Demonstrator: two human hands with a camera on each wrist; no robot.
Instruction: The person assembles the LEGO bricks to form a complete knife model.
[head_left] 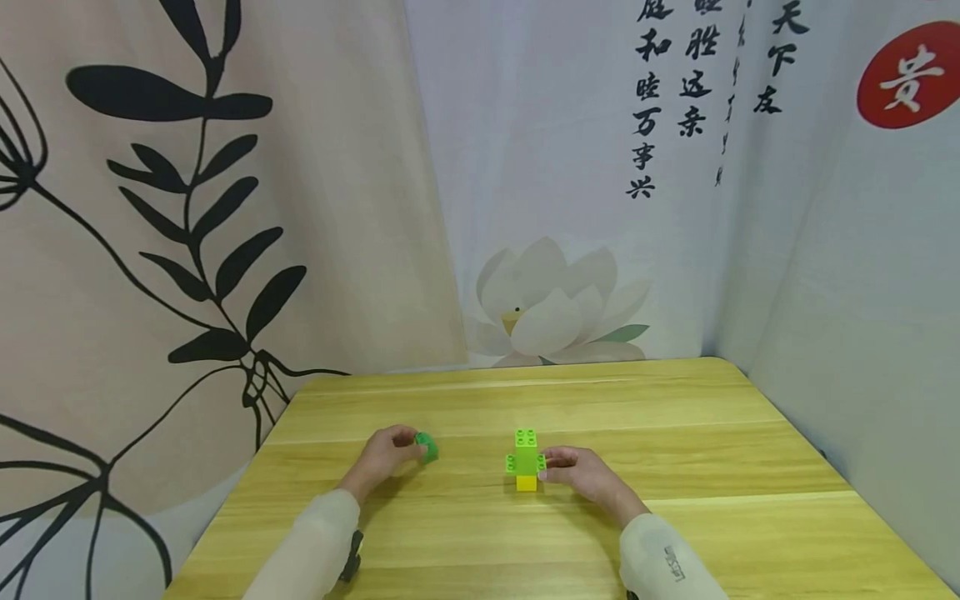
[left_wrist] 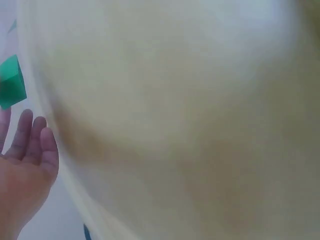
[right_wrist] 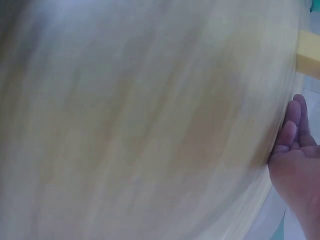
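Observation:
My left hand [head_left: 387, 456] pinches a dark green toy brick [head_left: 427, 447] with a curved outline, left of the table's middle. In the left wrist view that green brick [left_wrist: 12, 82] shows at the left edge, above the fingers. A block figure [head_left: 527, 457] stands upright on the table: light green studded bricks with a side brick on each flank, over a yellow brick [head_left: 527, 483]. At its right side my right hand [head_left: 585, 475] holds the right side brick between thumb and fingers. Only the yellow base [right_wrist: 309, 54] shows clearly in the right wrist view.
The wooden table [head_left: 480, 550] carries the figure, its back edge against a printed curtain [head_left: 360, 208] with plant and lotus pictures. Another pale curtain [head_left: 862, 292] hangs along the right side.

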